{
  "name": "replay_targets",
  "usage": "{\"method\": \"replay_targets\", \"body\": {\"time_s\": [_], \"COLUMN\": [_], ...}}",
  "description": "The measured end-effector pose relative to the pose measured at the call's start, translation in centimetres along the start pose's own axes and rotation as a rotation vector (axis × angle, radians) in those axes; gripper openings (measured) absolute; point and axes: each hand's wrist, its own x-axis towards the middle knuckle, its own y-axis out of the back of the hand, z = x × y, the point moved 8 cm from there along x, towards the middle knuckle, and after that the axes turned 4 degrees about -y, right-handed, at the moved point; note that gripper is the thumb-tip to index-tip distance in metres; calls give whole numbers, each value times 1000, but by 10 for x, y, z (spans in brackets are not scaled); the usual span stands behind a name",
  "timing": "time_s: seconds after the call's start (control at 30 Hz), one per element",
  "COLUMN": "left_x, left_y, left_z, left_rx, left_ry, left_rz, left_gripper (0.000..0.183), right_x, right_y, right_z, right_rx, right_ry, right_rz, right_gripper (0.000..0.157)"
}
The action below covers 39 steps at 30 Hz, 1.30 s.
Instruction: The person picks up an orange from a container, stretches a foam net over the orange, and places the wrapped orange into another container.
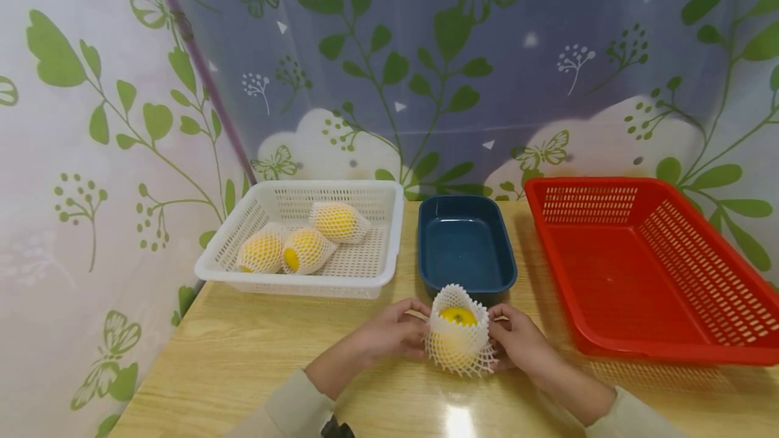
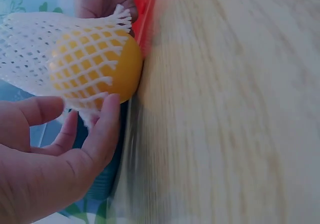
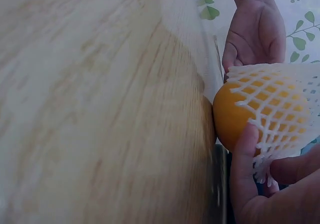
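Note:
A round yellow-orange fruit (image 3: 231, 115) rests on the table in front of the blue basin, its stem end up. Around it hangs a white foam fruit net (image 1: 458, 343), open at the top, with its lower edge flared above the fruit's bare bottom. At the net's left side, my left hand (image 1: 392, 333) pinches the lower mesh between thumb and fingers, fingertips against the fruit (image 2: 131, 69). On the opposite side my right hand (image 1: 523, 340) pinches the net's edge, a finger lying along the fruit in the right wrist view. The fruit's far side is hidden.
Three netted yellow fruits (image 1: 336, 222) lie in a white plastic basket (image 1: 298, 280) at the back left. A dark blue basin (image 1: 465, 249) stands behind the hands. To the right is a large red basket (image 1: 615, 282). A patterned curtain (image 1: 389, 53) closes off the table's back.

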Motion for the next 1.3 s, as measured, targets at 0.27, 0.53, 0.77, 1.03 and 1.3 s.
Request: {"method": "replay_targets", "body": {"time_s": [0.27,0.53,0.77,1.03,1.3], "left_x": [-1,1,4,5,5], "left_y": [-5,-5,-6,-3,-5], "left_z": [-1,-3,2,16,30], "left_rx": [-18,-47,-136,-259,-283], "left_ry": [6,-10,-8,-23,-39], "left_rz": [-60,-65,-31,36,41], "left_gripper": [24,32,32,29,36], "right_x": [-2,-4,-7,-9,-10], "right_y": [-9,-17,-15,-15,-17], "right_z": [-1,0,-19,-36,-48], "right_rx": [53,168,311,342,320], "right_ry": [-8,-24,12,72,111], "right_rz": [-103,-179,-228,-222,-260], "right_gripper": [29,38,41,38,55]}}
